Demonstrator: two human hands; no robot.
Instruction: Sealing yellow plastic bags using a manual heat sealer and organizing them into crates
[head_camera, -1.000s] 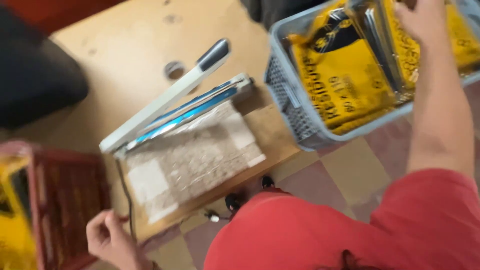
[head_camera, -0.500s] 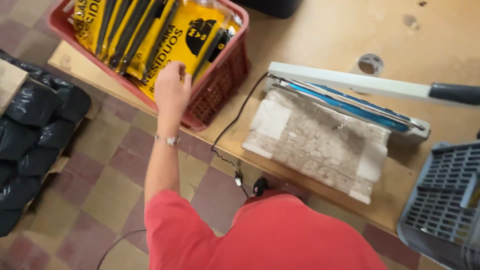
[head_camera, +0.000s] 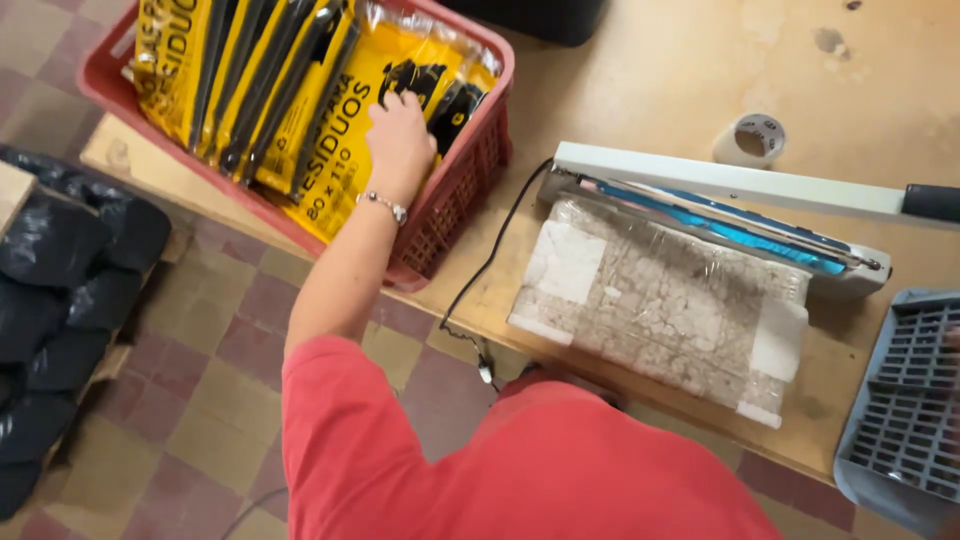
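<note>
My left hand (head_camera: 398, 143) reaches into a red plastic crate (head_camera: 462, 190) at the table's left end. Its fingers curl over the top edge of a yellow plastic-wrapped pack (head_camera: 400, 75) with black print. Several more yellow and black packs (head_camera: 250, 80) stand on edge in the crate beside it. A bead bracelet (head_camera: 383, 203) sits on the wrist. My right hand is out of view.
A heat sealer (head_camera: 720, 195) with its long arm and black handle lies on the wooden table (head_camera: 640, 70), with a plastic-covered pad (head_camera: 660, 300) in front of it. A tape roll (head_camera: 750, 140) is behind it. A grey crate (head_camera: 905, 410) is at the right edge. Black filled bags (head_camera: 60, 290) lie on the floor at left.
The view swung from the grey crate on the right to the red crate on the left. My left hand moved forward into the red crate and onto a yellow pack. My right hand left the view.
</note>
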